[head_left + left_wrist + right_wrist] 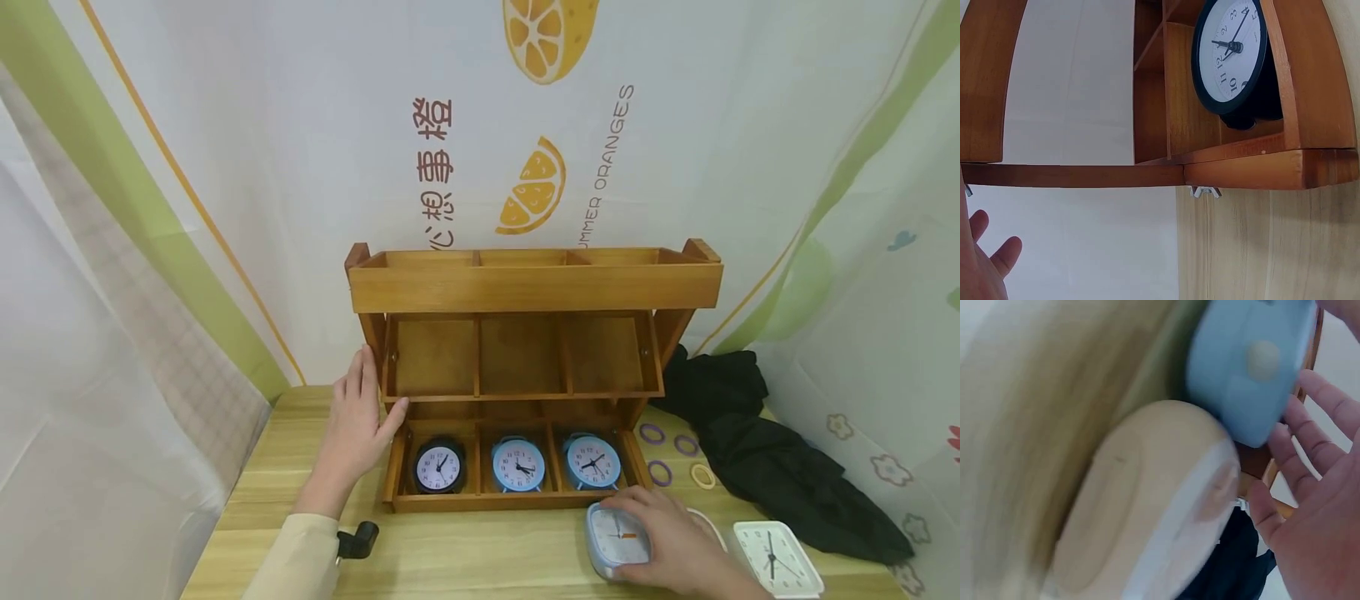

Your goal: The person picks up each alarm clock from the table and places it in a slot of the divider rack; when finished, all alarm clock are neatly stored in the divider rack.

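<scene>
My right hand (667, 542) grips a light blue square alarm clock (617, 537) at the table's front, thumb below and fingers over its upper edge. In the right wrist view a beige rounded clock (1129, 494) stands beside that blue clock (1250, 369); the head view shows only a rim of it behind my hand. My left hand (358, 425), fingers extended, rests at the left side of a tiered wooden shelf (536, 288). The shelf's bottom tier holds a black round clock (438, 468) and two blue round clocks, one central (518, 465), one right (592, 462).
A white square clock (778, 558) lies at the front right. Purple rings (660, 473) and a yellow ring (702, 477) lie right of the shelf, next to black cloth (795, 475). A printed curtain (300, 167) hangs behind.
</scene>
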The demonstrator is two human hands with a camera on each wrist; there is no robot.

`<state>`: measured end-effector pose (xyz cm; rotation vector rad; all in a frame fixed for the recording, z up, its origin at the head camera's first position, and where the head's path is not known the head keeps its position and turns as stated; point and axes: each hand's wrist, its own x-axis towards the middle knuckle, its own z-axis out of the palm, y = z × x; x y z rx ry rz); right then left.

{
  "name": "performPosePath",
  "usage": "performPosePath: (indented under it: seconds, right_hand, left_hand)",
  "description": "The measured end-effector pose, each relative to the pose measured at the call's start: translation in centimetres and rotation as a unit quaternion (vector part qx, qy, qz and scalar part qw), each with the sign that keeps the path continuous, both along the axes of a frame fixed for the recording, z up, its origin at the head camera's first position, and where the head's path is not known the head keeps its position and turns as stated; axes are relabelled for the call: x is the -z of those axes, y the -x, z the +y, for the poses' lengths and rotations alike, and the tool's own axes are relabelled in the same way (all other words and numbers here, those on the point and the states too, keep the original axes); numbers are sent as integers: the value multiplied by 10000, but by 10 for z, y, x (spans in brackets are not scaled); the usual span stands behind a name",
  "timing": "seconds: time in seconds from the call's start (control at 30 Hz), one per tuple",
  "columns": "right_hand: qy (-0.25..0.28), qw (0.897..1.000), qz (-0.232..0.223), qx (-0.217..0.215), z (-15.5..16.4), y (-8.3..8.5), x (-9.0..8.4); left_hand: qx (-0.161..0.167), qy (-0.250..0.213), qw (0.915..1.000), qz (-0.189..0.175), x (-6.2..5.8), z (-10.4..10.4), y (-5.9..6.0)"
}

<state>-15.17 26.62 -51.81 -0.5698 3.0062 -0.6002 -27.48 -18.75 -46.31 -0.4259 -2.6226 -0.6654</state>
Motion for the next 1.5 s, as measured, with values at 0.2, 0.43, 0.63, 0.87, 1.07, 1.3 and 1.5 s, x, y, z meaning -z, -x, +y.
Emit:
performPosePath:
  seconds: [0.2, 0.43, 0.63, 0.87, 1.07, 1.3, 1.5]
  right_hand:
    - [-110, 9998, 25, 145, 0, -1, 5]
    - [-13, 9985, -536, 133, -4, -1, 6]
    - [278, 9913, -1284, -69, -7, 1, 8]
    - [323, 9894, -1417, -45, -9, 3, 13]
    - [244, 9984, -390, -317, -14, -1, 12]
    - [578, 9879, 1328, -563, -37, 8, -27]
    - [1007, 9649, 2165, -1097, -61, 36, -80]
  left_hand:
    - [1, 15, 10000, 28, -1, 0, 0]
    - [14, -29, 10000, 67, -1, 0, -1]
    - [2, -24, 10000, 78, -1, 0, -2]
    - [19, -27, 9999, 148, -1, 1, -1]
    - [43, -36, 9998, 166, 1, 2, 0]
    - [88, -105, 9999, 105, 0, 4, 0]
    - [109, -145, 9997, 132, 1, 2, 2]
